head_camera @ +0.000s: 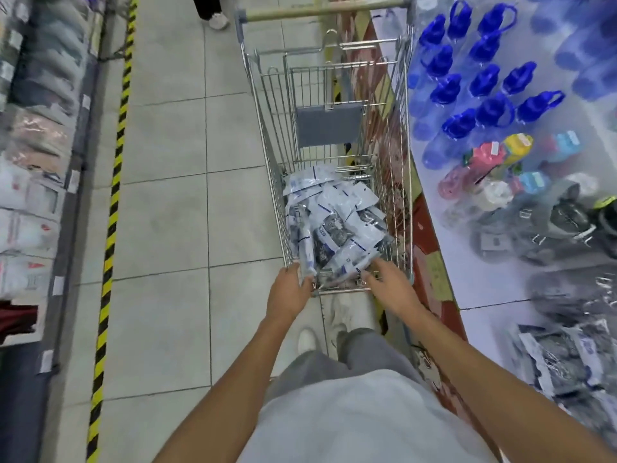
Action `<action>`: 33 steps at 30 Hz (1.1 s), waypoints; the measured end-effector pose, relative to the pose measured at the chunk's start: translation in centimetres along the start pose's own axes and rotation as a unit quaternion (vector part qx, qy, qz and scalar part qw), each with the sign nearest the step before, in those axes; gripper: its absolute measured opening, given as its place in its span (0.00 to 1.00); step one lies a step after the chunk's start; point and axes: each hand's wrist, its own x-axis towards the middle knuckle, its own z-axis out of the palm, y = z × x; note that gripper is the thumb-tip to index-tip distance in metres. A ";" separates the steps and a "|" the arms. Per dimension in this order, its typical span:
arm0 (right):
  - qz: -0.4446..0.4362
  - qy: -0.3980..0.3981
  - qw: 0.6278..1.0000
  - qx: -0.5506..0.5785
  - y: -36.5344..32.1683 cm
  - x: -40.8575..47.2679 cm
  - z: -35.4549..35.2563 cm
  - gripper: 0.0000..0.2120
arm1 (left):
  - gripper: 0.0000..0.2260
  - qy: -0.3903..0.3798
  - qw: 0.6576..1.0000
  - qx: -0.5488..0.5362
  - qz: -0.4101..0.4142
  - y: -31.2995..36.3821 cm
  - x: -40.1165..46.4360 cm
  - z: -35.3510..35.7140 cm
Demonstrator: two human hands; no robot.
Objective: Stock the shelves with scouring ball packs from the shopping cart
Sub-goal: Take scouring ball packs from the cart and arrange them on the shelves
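White-and-blue scouring ball packs point(337, 225) lie heaped in the near end of the shopping cart point(405, 162), centre frame, dark steel wool showing through some. Left hand point(289, 290) at the cart's near-left corner, fingers curled round one upright pack point(306, 248) at the pile's edge. Right hand point(389, 285) at the near-right rim, fingers spread and relaxed, tips just over the nearest packs; contact unclear, motion blur. Cart is chrome wire with grey child-seat flap point(329, 126) and a tan handle point(325, 10) at 12 o'clock.

Floor point(173, 212) is pale grey tile with dark grout lines. Yellow-black hazard stripe point(113, 202) runs along it from 11 to 7 o'clock. Past it, at 9 o'clock, a shelf point(30, 182) of white and pinkish packaged goods, blurred. From 1 to 3 o'clock a display shelf point(484, 285) carries blue-capped bottles point(480, 85), then coloured bottles point(490, 165). More scouring packs point(561, 362) on it at 4 o'clock. Person's white shoes point(337, 315), grey trousers at 6 o'clock. Another person's foot point(217, 21) at 11 o'clock.
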 end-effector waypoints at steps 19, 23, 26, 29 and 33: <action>-0.138 -0.157 0.958 -0.195 -2.0 28.7 3.1 0.30 | 0.33 -0.088 0.941 -0.173 -0.275 -1.5 19.6 7.3; -0.051 -0.134 0.977 -0.161 -1.0 32.4 4.9 0.37 | 0.32 -0.088 0.937 -0.175 -0.288 -3.4 22.5 9.2; 0.048 -0.088 0.988 -0.119 0.9 32.8 5.0 0.35 | 0.31 -0.098 0.937 -0.178 -0.285 -4.0 24.0 10.3; 0.101 -0.115 0.984 -0.093 3.0 31.5 5.3 0.32 | 0.30 -0.094 0.934 -0.183 -0.291 -4.2 24.9 10.7; 0.118 -0.135 0.983 -0.047 3.3 31.3 6.2 0.24 | 0.19 -0.063 0.928 -0.207 -0.303 -4.5 25.2 10.6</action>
